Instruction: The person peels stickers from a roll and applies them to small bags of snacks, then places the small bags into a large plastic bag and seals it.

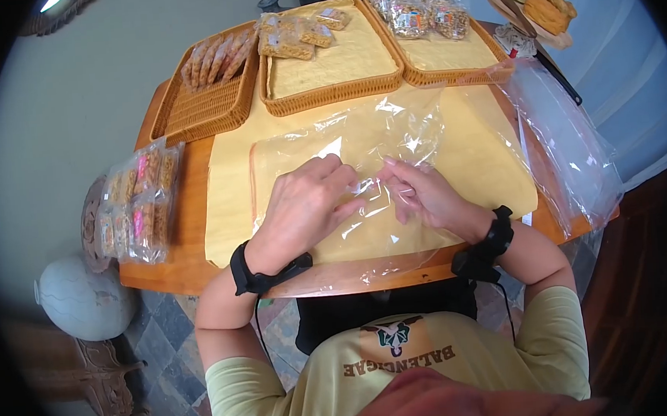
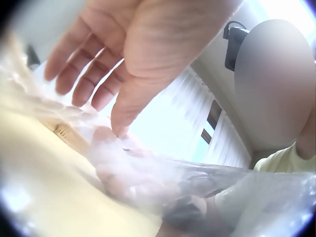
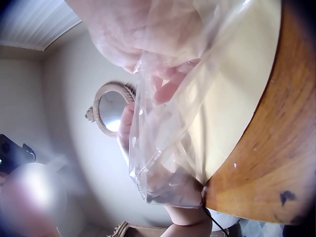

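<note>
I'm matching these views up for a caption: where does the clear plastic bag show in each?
Head: the clear plastic bag is around the middle.
Left wrist: blurred, across the lower part, reaching the right edge.
Right wrist: from the top down through the middle.
Shared landmark: the pale yellow sheet.

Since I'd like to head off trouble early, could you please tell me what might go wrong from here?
The clear bag bunches by the right hand, so the thin film could crease or tear. It also drapes toward the near edge of the table and might slip down if let go. The packets sit at the table's left edge, where a stray elbow could perhaps knock them off.
</note>
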### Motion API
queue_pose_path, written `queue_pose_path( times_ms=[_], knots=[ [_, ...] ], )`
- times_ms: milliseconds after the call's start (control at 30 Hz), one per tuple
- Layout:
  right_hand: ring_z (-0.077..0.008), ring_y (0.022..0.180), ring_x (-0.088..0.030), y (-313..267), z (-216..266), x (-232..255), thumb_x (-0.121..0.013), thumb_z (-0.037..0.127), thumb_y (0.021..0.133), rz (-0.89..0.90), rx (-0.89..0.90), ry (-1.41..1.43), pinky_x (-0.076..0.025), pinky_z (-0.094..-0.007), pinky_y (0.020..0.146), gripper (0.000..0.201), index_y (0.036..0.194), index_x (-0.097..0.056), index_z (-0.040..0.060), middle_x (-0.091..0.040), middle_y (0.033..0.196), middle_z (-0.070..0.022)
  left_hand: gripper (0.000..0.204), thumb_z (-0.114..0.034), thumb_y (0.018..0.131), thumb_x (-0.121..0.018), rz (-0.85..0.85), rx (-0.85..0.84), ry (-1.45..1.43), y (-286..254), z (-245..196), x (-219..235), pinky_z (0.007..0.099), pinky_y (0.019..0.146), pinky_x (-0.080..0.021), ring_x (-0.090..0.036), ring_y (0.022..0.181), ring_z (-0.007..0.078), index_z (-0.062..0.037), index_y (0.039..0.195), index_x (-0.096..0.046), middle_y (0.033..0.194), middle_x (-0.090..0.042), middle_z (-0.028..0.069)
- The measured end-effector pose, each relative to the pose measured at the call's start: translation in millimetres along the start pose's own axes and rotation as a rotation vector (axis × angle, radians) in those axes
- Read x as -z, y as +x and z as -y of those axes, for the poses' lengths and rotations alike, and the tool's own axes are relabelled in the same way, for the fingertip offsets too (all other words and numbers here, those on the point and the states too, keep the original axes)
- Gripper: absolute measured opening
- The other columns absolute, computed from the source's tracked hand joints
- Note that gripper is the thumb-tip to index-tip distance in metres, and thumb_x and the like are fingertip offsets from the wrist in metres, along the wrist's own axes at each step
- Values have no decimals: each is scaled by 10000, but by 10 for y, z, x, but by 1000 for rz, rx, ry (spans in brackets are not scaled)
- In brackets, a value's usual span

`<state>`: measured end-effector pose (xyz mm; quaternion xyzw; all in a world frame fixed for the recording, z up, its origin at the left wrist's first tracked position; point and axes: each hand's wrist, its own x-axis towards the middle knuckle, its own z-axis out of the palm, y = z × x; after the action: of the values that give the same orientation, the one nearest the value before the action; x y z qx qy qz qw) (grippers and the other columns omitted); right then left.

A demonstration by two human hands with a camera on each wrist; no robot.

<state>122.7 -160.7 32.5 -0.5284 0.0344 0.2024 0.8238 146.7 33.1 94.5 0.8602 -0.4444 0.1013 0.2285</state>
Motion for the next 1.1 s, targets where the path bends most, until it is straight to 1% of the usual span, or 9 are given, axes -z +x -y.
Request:
queue_pose_path(
  times_ms=[167,267,367,433,667,767,833,933,1100],
  knots=[
    [-53,369,-289,-21,24,-5,-497,333,869,3,-49,33,-412,-249,383,382,975,-563,-29,-282,470,65,150,-114,675,-656,-4,5,-5,-3,36,-41,353,559,-449,-554,667,268,-68,774,-554,710,-525,77],
    [-47,405,-345,-38,29,-20,-556,263,845,49,-17,-47,-410,-231,387,317,964,-562,-30,-375,516,45,129,-104,673,-653,-37,30,-90,-3,62,-70,355,567,-450,-559,673,274,-66,761,-566,712,-549,74],
    [-40,442,-388,-80,69,-103,-619,193,803,-27,-30,-144,-392,-212,387,260,939,-560,-21,-457,601,24,119,-69,667,-668,-10,81,-158,3,93,-62,309,579,-455,-581,661,246,-36,741,-580,701,-577,84],
    [-36,481,-449,-83,78,-95,-638,156,782,25,-30,-210,-342,-172,366,227,929,-537,16,-535,795,-13,91,-41,674,-656,42,155,-227,5,105,-56,291,591,-459,-593,653,229,-18,731,-590,703,-589,95],
    [-31,457,-419,-107,128,-126,-659,143,760,-31,-116,-174,-306,-177,348,206,903,-542,52,-500,723,9,59,-7,690,-626,54,152,-245,22,100,-32,281,587,-460,-591,642,207,-5,741,-598,695,-586,94],
    [-25,438,-393,-119,145,-143,-658,142,758,-32,-81,-179,-280,-174,343,201,897,-543,55,-482,689,21,52,-22,684,-600,30,168,-364,25,118,-27,299,591,-466,-591,636,242,-15,733,-584,709,-586,99],
    [-23,498,-403,-124,152,-132,-645,135,769,-31,-84,-192,-270,-185,367,218,934,-561,20,-555,774,-1,58,-12,691,-600,34,188,-410,29,113,-20,277,593,-465,-588,617,201,-5,747,-588,701,-587,88],
    [-23,486,-391,-129,130,-113,-625,124,780,-17,-56,-155,-255,-189,361,218,959,-564,16,-554,782,-6,62,-10,699,-599,67,240,-551,29,181,-45,258,578,-458,-571,600,161,-3,760,-594,689,-581,67],
    [-18,465,-366,-135,139,-67,-595,129,803,-37,-93,-152,-262,-185,371,218,986,-567,14,-514,703,17,51,-9,704,-589,-48,262,-509,44,315,11,244,558,-446,-553,578,133,-8,755,-588,688,-576,52]
  ],
)
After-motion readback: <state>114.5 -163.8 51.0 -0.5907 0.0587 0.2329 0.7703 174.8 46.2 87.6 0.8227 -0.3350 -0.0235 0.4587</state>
